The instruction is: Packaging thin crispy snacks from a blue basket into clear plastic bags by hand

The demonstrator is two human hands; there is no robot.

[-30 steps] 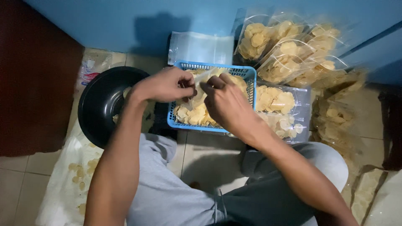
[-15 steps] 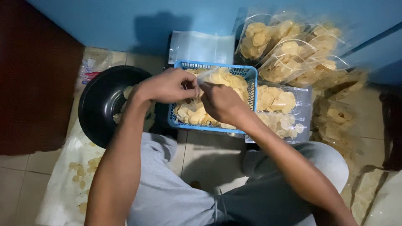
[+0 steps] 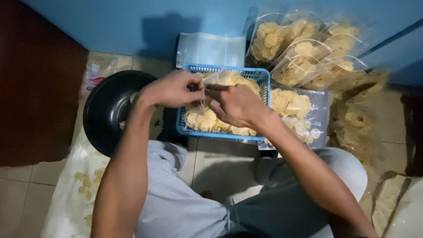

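Over a blue plastic basket (image 3: 262,77) full of pale yellow crackers (image 3: 207,121), both hands meet on a small clear plastic bag (image 3: 209,83). My left hand (image 3: 169,88) pinches the bag's left edge, fingers closed on it. My right hand (image 3: 233,105) grips its right side from above the crackers. The bag is thin and see-through, and I cannot tell what it holds.
A black round pan (image 3: 108,110) lies left of the basket. A stack of empty clear bags (image 3: 210,49) rests against the blue wall. Filled cracker bags (image 3: 304,57) pile up at the right, one flat beside the basket (image 3: 293,110). My grey-clad legs fill the foreground.
Both hands have stayed over the basket, shifting slightly while working the clear bag between their fingers. The right hand has drawn closer to the left.
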